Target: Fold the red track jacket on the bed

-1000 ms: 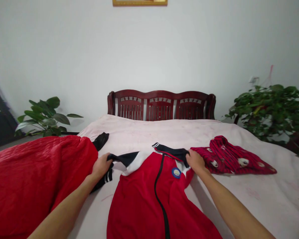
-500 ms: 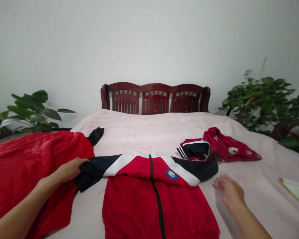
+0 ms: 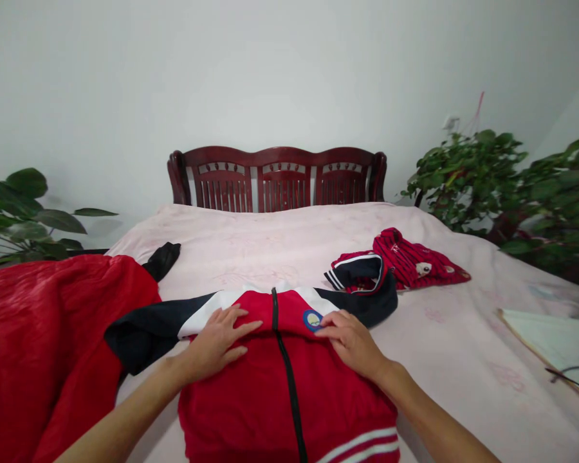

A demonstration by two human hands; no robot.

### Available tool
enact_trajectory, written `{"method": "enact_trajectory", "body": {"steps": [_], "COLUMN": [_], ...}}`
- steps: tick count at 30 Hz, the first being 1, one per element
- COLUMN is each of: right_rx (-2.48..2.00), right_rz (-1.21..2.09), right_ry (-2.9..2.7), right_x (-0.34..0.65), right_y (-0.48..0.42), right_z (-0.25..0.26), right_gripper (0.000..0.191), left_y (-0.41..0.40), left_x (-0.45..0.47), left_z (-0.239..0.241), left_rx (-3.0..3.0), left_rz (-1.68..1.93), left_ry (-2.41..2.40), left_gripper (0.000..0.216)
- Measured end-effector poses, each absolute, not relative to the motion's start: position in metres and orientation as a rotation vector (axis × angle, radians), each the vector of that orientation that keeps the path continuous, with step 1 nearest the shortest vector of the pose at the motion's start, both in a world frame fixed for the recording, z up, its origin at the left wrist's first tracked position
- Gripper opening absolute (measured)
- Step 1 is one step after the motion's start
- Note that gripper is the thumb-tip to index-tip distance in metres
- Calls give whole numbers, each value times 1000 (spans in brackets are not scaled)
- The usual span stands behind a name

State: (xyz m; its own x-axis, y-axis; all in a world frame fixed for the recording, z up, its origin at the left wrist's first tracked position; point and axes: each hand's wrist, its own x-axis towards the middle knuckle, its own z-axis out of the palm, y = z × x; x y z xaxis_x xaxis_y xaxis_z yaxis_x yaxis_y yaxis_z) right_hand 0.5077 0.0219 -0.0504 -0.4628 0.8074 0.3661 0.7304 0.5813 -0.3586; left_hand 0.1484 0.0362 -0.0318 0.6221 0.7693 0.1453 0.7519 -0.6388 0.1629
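1. the red jacket (image 3: pixel 289 386) lies front-up on the pink bed (image 3: pixel 280 238), its black zip (image 3: pixel 282 347) running down the middle toward the person, so both halves of the chest are within easy reach.
2. the left hand (image 3: pixel 219 341) rests flat on the jacket's chest just left of the zip, fingers spread and palm down; it grips nothing, and seems placed to press the cloth flat.
3. the right hand (image 3: pixel 352 341) lies flat on the other side of the zip, fingers together and touching the cloth just below the round badge (image 3: pixel 311 319); it pinches nothing either.
4. the dark sleeves spread outward: the left sleeve (image 3: pixel 149 325) reaches onto the red quilt (image 3: pixel 48 347), while the right sleeve (image 3: pixel 367 289) curls back, its striped cuff near the striped red garment (image 3: pixel 415 260).
5. whether the two touch is hard to tell from here.
6. a wooden headboard (image 3: pixel 277 183) stands at the far end, with leafy plants (image 3: pixel 468 173) on both sides.
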Motion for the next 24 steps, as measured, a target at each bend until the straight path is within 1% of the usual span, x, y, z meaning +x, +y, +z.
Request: {"method": "enact_trajectory", "body": {"steps": [2, 4, 7, 20, 22, 24], "right_rx": [-1222, -1215, -1200, -1184, -1187, -1206], "right_rz": [203, 219, 233, 266, 307, 413], "right_ry": [-2402, -2406, -2370, -2244, -2232, -2224], "right_x": [511, 515, 518, 517, 519, 522], "right_y": [14, 9, 6, 9, 11, 18], "right_z": [-63, -72, -78, -86, -85, -80], "right_gripper": [45, 48, 49, 48, 47, 45], "left_y": [26, 20, 17, 14, 13, 13], "left_x": [153, 150, 146, 145, 146, 146], "left_z": [-55, -73, -86, -94, -91, -82], "left_rx": [2741, 2729, 2737, 2742, 2725, 2678], "left_rz": [270, 306, 393, 400, 393, 375], "left_ry": [1342, 1376, 1390, 1457, 1458, 1429], "left_gripper": [50, 43, 41, 44, 43, 40]}}
